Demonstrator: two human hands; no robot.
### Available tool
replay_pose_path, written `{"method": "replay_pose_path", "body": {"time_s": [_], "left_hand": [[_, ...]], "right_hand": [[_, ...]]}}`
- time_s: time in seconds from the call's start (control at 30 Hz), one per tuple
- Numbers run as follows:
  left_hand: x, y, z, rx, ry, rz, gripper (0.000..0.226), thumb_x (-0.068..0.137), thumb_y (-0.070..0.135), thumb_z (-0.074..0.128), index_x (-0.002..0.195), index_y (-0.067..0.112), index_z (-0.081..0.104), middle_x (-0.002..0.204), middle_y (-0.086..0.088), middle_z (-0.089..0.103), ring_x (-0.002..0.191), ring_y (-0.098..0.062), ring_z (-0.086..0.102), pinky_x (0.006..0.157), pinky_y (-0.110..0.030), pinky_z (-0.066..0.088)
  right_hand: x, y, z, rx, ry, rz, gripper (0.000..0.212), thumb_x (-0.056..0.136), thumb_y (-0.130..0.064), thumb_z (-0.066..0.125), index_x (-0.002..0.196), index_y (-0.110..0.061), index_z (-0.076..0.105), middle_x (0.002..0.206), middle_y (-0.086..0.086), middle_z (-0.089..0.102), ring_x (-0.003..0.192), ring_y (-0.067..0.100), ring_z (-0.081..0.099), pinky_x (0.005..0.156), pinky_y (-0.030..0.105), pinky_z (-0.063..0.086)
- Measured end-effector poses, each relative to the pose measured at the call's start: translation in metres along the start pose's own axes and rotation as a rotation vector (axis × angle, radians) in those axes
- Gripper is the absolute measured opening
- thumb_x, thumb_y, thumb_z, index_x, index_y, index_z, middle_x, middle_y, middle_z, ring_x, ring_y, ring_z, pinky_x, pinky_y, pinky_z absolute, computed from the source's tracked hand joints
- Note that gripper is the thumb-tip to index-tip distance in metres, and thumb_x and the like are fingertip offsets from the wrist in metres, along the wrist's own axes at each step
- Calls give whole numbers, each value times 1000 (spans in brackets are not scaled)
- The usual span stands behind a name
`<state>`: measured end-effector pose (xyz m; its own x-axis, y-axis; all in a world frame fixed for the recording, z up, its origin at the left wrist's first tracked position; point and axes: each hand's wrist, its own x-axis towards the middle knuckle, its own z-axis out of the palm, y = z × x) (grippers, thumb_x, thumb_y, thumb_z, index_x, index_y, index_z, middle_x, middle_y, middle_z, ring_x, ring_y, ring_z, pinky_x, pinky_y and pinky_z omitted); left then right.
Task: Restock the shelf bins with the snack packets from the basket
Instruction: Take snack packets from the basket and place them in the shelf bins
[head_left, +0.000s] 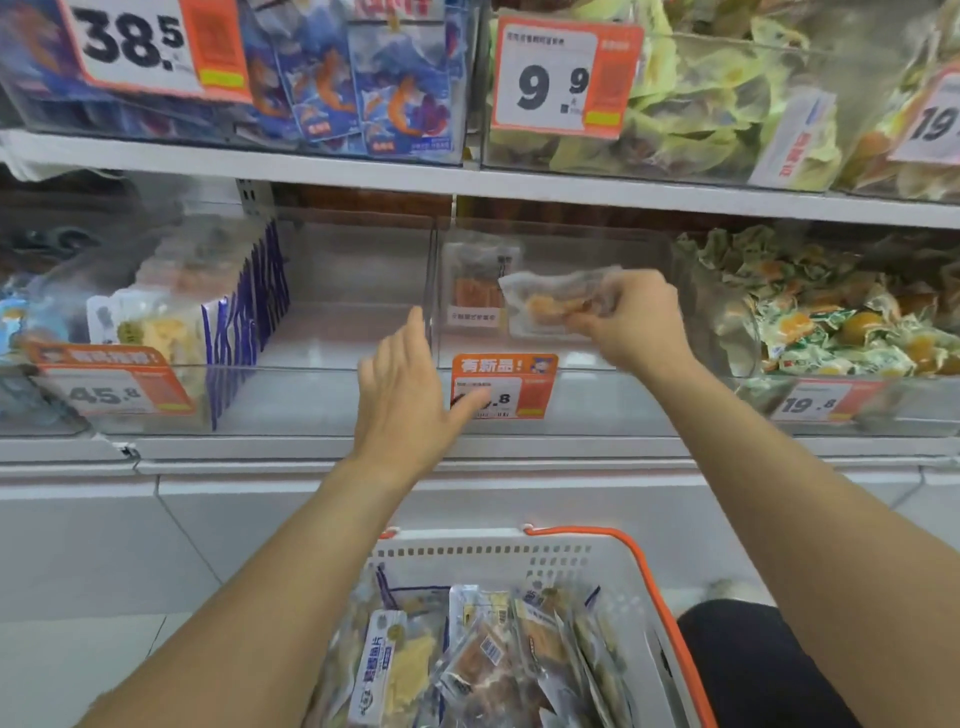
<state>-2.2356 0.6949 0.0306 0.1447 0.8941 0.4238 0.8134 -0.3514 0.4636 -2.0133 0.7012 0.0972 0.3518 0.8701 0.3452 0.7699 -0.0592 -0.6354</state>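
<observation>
Right hand (631, 319) grips blurred—seemingly orange—snack packet (556, 306).

Both bare arms were extended forward and upward. The left hand (402, 395) was held flat with straight fingers, while the right hand (631, 322) was curled, fingers pinched together.

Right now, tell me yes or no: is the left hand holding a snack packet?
No. The left hand is open with straight fingers by the clear bin's front wall, while the right hand pinches the packet.
</observation>
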Motion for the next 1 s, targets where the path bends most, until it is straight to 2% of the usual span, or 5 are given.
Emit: {"method": "replay_pose_path", "body": {"time_s": [0.1, 0.23, 0.5, 0.77, 1.0], "left_hand": [[-4, -3, 14, 107, 120, 12, 109, 77, 65, 69, 154, 6, 20, 144, -11, 48, 127, -28, 44, 106, -37, 29], [-3, -8, 22, 136, 166, 22, 106, 75, 65, 71, 151, 8, 26, 137, -10, 53, 123, -27, 47, 103, -37, 31], [-1, -14, 28, 157, 206, 56, 104, 73, 61, 75, 148, 4, 31, 127, -11, 58, 114, -28, 49, 97, -35, 28], [0, -16, 29, 173, 197, 105, 103, 78, 61, 71, 149, 0, 29, 132, -14, 55, 115, -31, 48, 95, -35, 27], [-16, -12, 4, -184, 248, 130, 74, 88, 20, 66, 149, -1, 30, 146, -18, 40, 137, -30, 32, 116, -34, 24]], "right_hand": [[47, -4, 31, 39, -154, 224, 46, 78, -26, 85, 113, -3, 67, 104, 6, 69, 97, 21, 67, 78, 29, 52], [82, -5, 78, -35, -234, 187, 44, 95, -29, 67, 129, -2, 59, 119, 9, 61, 116, 24, 59, 92, 29, 46], [91, -8, 117, -354, -298, -31, 41, 88, -54, 67, 92, -16, 54, 86, 0, 59, 78, 18, 57, 67, 26, 43], [90, -3, 114, -81, -404, 243, 49, 79, -60, 75, 99, -17, 64, 90, 2, 70, 71, 13, 68, 49, 23, 47], [65, -1, 38, -103, -59, 68, 21, 83, -26, 63, 85, -9, 76, 78, 4, 73, 79, 15, 72, 80, 31, 60]]}}
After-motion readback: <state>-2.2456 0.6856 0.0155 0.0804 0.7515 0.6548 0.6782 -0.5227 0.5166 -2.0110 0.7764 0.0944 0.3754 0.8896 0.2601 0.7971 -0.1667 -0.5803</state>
